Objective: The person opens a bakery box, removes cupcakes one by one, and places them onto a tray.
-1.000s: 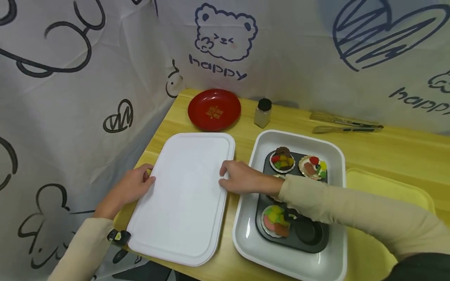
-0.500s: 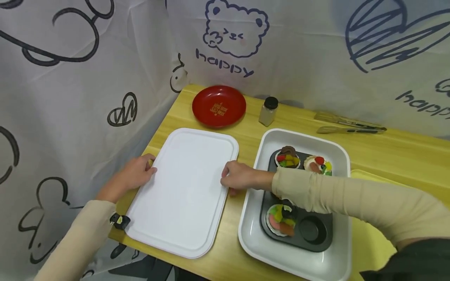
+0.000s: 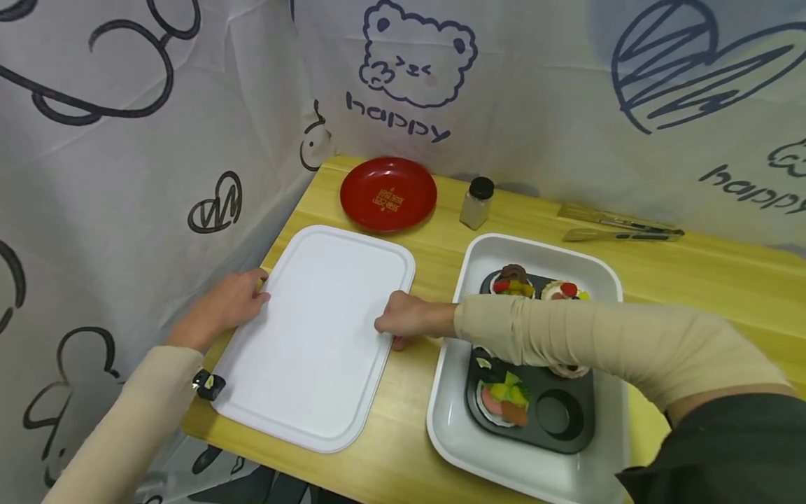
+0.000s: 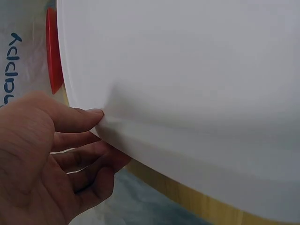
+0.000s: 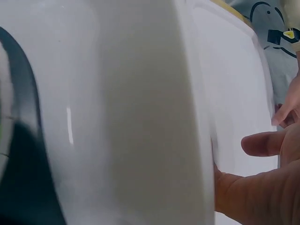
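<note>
While left hand (image 3: pixel 228 305) pinched the white board (image 3: pixel 315 336) at one side, right hand (image 3: pixel 408 316) gripped it opposite

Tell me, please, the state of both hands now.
Left hand: holding the white board by its left edge.
Right hand: at the board's right edge; whether it grips cannot be told.

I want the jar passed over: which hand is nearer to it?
The right hand. It is at the right edge of the board, below and left of the jar in the head view; the left hand, at the board's opposite edge, is farther left.
</note>
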`<state>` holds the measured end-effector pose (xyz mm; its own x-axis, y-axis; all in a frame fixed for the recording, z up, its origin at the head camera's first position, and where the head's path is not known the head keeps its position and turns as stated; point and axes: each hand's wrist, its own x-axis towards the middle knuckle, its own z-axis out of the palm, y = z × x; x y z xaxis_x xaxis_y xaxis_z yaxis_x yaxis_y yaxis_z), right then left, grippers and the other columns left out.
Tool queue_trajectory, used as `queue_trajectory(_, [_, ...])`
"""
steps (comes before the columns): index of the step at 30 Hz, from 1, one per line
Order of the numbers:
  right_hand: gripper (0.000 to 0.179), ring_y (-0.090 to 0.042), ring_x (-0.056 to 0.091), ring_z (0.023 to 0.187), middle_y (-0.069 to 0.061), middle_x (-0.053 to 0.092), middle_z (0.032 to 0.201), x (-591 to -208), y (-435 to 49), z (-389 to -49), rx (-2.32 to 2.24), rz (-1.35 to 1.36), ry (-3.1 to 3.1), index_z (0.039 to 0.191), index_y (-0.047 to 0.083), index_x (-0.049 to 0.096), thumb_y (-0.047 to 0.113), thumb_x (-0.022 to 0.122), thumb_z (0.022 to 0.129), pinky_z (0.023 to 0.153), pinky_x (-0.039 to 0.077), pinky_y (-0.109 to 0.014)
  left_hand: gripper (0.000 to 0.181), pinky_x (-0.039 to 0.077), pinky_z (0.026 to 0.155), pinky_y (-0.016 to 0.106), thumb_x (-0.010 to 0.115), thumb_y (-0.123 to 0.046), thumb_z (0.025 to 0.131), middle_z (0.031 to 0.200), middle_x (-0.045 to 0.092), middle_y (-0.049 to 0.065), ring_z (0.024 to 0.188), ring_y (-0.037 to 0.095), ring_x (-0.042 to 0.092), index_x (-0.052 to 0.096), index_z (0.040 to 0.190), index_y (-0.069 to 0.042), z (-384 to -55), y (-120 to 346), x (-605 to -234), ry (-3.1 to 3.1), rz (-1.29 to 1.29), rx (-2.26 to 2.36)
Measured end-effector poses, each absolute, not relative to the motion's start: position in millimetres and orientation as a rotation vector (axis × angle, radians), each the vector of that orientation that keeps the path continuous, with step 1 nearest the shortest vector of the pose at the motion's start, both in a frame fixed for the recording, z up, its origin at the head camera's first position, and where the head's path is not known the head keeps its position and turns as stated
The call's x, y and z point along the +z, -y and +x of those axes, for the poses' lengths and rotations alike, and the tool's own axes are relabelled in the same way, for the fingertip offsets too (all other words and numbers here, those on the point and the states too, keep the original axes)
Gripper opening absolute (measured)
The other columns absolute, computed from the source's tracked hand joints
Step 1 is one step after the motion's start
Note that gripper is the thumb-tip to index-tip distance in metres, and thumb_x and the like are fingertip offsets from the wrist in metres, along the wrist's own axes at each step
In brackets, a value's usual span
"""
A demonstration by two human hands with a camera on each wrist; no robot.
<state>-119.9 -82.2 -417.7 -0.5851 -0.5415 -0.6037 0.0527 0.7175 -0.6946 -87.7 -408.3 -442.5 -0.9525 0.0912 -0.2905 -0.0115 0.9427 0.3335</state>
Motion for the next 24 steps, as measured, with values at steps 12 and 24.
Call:
queue_trajectory(12, [0.009,-0.017,0.059,0.053,-0.011,0.059,0.075,-418,88,-127,-0.784,-0.413,-2.032,0.081,0.007,0.049,0.009,0.053,0.088,0.069,0.061,-0.034,0.041,0.052,0.077,0.052,0.061,-0.009,0.095,0.089,0.066,0.019,0.081,0.033,0.062,0.053,0.128,0.014,-88,412,-446,-2.849,0.1,0.406])
queue_trajectory(24, [0.016,-0.03,0.069,0.065,-0.019,0.065,0.075,-393,82,-135,-0.748,-0.473,-2.024,0.08,0.007,0.05,0.016,0.054,0.091,0.071,0.062,-0.041,0.05,0.044,0.095,0.066,0.053,-0.023,0.1,0.127,0.057,0.033,0.115,0.05,0.054,0.046,0.138,0.01,-93,393,-426,-2.825,0.006,0.296])
